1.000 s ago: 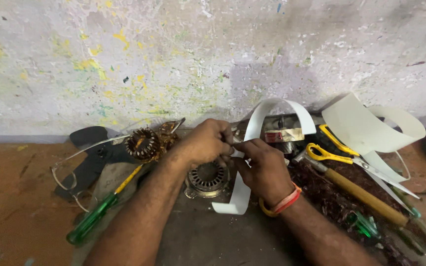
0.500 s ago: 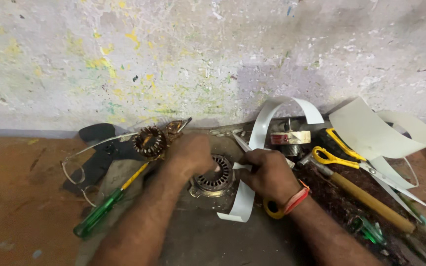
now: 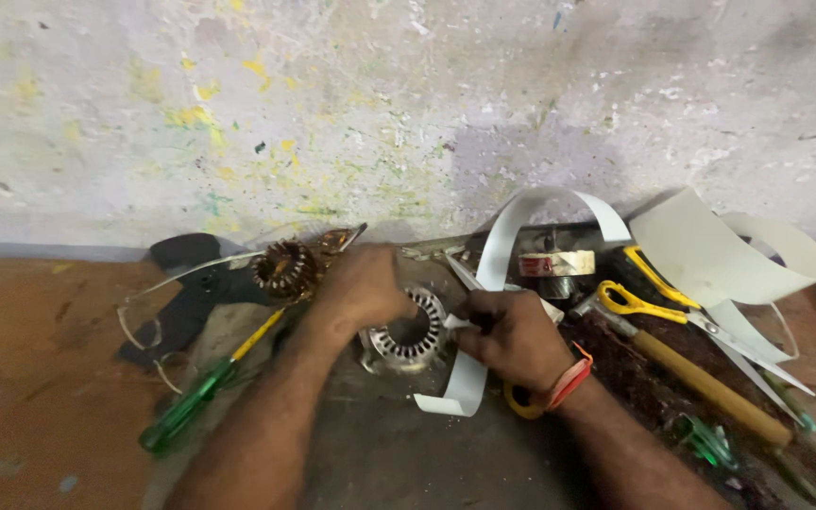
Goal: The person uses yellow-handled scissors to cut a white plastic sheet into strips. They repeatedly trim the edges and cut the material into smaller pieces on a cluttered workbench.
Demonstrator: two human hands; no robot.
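- The stator [image 3: 410, 332], a slotted metal ring, lies flat on the dark mat [image 3: 380, 444], near the wall [image 3: 408, 113]; everything else is placed from it.
- The left hand [image 3: 361, 288] is curled over the stator's left rim, apparently pinning it so it does not turn; how firmly the fingers close cannot be told.
- The right hand [image 3: 512, 335], at the stator's right rim, is closed on a white strip [image 3: 465, 378], pinching it at the slots; the loose end trails toward the viewer.
- Left of the stator: a copper coil [image 3: 285, 269] and a green screwdriver [image 3: 210, 382].
- Right of it: tape roll [image 3: 556, 264], yellow scissors [image 3: 649, 297], a wooden-handled tool [image 3: 701, 382], crowded together.
- Open room lies only on the mat on the viewer's side of the stator.
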